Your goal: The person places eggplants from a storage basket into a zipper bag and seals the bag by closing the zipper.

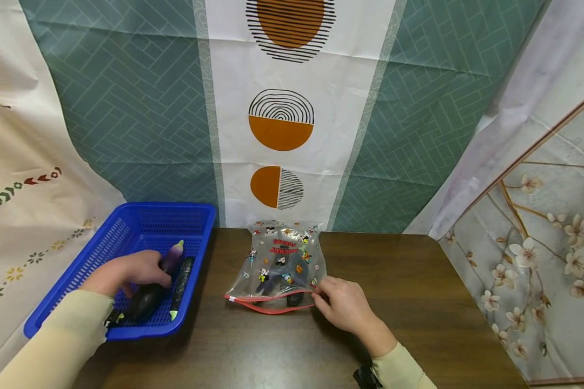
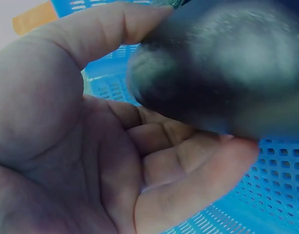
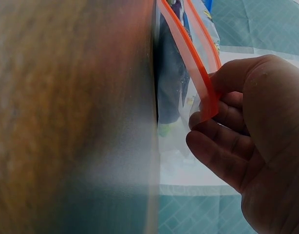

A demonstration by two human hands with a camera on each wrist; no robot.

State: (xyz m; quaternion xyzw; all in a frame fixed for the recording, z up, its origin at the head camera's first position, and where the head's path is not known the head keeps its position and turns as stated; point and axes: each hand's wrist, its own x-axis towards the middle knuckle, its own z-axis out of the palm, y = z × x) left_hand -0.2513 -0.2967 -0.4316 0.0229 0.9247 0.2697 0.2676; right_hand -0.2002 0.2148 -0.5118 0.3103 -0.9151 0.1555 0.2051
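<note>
- Left hand (image 1: 143,269): fingers curled partway round 1 eggplant (image 2: 227,73) in the basket (image 1: 170,217).
- Right hand (image 1: 343,303): nearly closed, firmly pinching the bag (image 1: 274,270) by its red edge (image 3: 196,73).

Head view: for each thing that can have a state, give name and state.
Clear cartoon-printed plastic zip bag: open, partly filled.
Blue plastic basket: upright, partly filled.
Glossy dark eggplant: gripped in left hand.
Long rough dark vegetable: lying in basket beside eggplant.
Right hand: pinching bag's red rim.
</note>
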